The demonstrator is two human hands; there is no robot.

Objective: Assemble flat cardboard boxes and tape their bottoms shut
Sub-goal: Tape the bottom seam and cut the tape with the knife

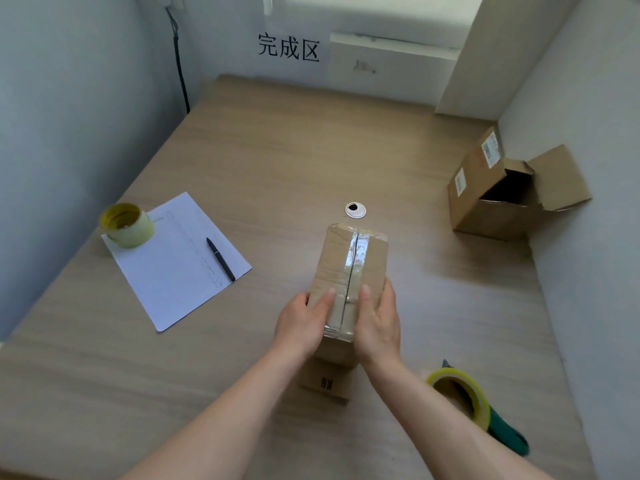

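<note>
while the left hand (302, 318) and right hand (378, 320) are gripping the taped box (349, 268) from either side on the table (277, 150), an open box (498, 199) is sitting well off beyond the right hand, its inside dark; "完成区" is showing on the wall (221, 39).

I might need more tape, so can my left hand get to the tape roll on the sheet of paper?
Probably yes: the desk between the left hand and the tape roll looks free, but it first has to release the box.
</note>
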